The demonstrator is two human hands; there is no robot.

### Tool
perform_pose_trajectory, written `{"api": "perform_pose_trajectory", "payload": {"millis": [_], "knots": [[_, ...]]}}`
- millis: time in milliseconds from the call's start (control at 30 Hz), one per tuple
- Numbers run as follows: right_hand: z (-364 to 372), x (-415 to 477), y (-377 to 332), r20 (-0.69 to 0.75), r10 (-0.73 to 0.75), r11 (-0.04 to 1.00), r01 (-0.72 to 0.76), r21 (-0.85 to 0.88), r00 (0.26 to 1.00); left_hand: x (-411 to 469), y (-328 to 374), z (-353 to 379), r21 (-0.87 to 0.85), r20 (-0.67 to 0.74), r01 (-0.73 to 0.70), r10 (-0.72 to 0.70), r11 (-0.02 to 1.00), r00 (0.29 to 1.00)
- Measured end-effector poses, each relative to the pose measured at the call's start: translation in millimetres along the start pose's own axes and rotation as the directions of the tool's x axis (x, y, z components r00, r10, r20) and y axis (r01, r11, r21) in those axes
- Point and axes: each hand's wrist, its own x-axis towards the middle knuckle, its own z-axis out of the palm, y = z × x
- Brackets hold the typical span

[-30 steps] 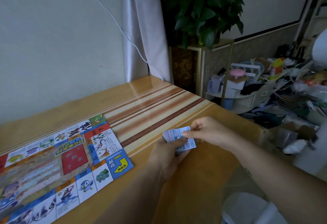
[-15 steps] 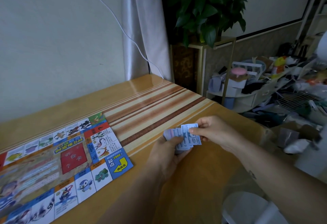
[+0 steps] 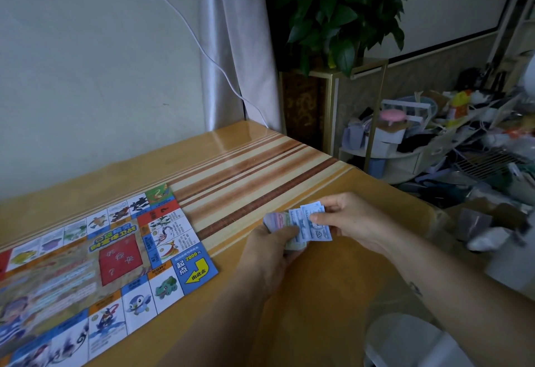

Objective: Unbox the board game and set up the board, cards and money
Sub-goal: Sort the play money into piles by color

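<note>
1. A fanned stack of play money point(image 3: 298, 223) is held above the worktop point(image 3: 333, 274); the note count is unreadable, and the lower notes are hidden.
2. The left hand point(image 3: 272, 246) grips the stack; the right hand point(image 3: 347, 217) pinches the top blue note.
3. One game board point(image 3: 95, 265) lies flat to the left, cut off by the frame.

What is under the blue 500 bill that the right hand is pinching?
Under the blue 500 bill lie more blue bills, fanned on the money stack in the left hand. The lower bills' faces are covered.
</note>
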Motion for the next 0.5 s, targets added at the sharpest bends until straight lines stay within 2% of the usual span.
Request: {"api": "perform_pose_trajectory", "payload": {"millis": [167, 333, 400, 500], "knots": [[-1, 0, -3, 0.016, 0.027, 0.999, -0.026, -0.026, 1.0, 1, -1, 1, 0.087, -0.083, -0.013, 0.021, 0.996, 0.996], [-3, 0, -4, -0.01, 0.018, 0.998, -0.019, -0.055, 1.0, 2, 0, 4, 0.089, -0.103, -0.023, 0.032, 0.996, 0.994], [-6, 0, -5, -0.038, 0.014, 0.999, -0.016, -0.046, 0.999, 2, 1, 5, 0.036, -0.107, -0.02, 0.024, 0.999, 0.994], [-19, 4, -4, -0.175, -0.013, 1.0, 0.016, 0.013, 0.984, 1, 5, 3, -0.153, -0.122, 0.013, -0.032, 0.988, 0.992]]}}
